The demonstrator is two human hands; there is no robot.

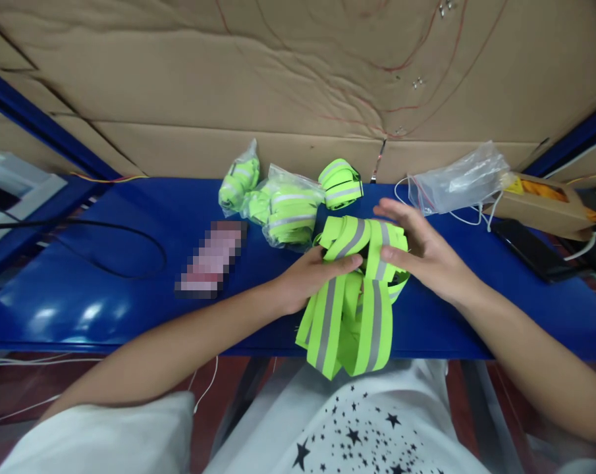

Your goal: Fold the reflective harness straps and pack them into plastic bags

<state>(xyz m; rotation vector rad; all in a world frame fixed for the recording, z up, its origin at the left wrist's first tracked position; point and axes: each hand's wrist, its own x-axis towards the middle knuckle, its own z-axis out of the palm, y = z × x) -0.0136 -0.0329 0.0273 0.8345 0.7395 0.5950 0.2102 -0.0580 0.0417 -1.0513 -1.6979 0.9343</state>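
Note:
A loose bundle of neon yellow-green reflective straps [377, 322] with grey stripes is held over the front edge of the blue table, its long loops hanging down. My left hand [310, 280] grips the bundle from the left, thumb across the front and the other fingers mostly hidden behind. On the right side, my right hand [426, 253] cups the bundle. Its thumb presses on a strap, while the upper fingers stretch out past the top edge. Just behind lies a rolled reflective strap [340, 184], beside a clear bag of reflective straps [292, 217] and a smaller bagged roll [239, 181].
On the blue table [130, 243], a phone-like object with a pixelated surface [213, 259] lies left of the bags. A black cable [80, 224] loops at far left. To the right are clear plastic bags [458, 181], a cardboard box [549, 204] and a black phone [535, 250]. Cardboard [203, 85] lines the back.

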